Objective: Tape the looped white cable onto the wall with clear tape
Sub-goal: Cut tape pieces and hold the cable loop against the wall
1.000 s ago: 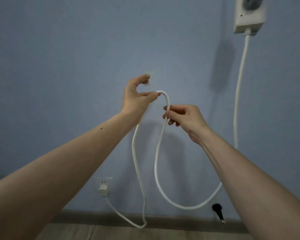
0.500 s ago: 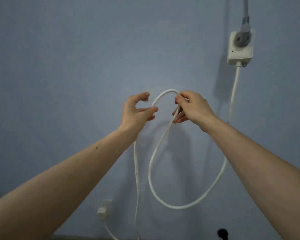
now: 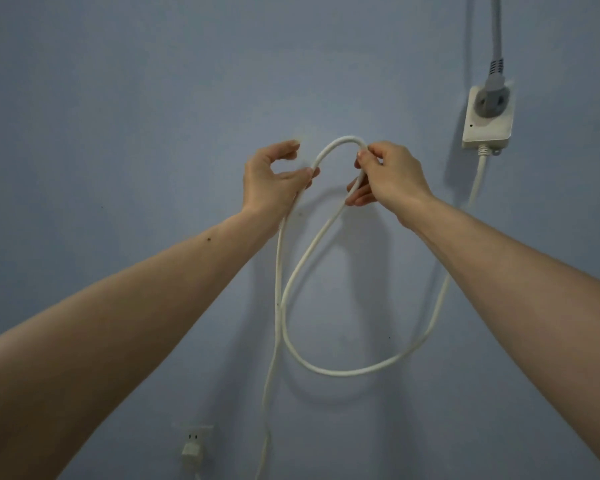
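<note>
Both hands, left (image 3: 274,183) and right (image 3: 388,176), pinch the cable (image 3: 340,142) loop's top against the wall (image 3: 118,133), higher than before.

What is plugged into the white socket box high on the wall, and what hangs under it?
A grey plug sits in the socket box, its cord running up. The white cable drops from its underside into the loop that both hands hold. The plug's pins are hidden.
</note>
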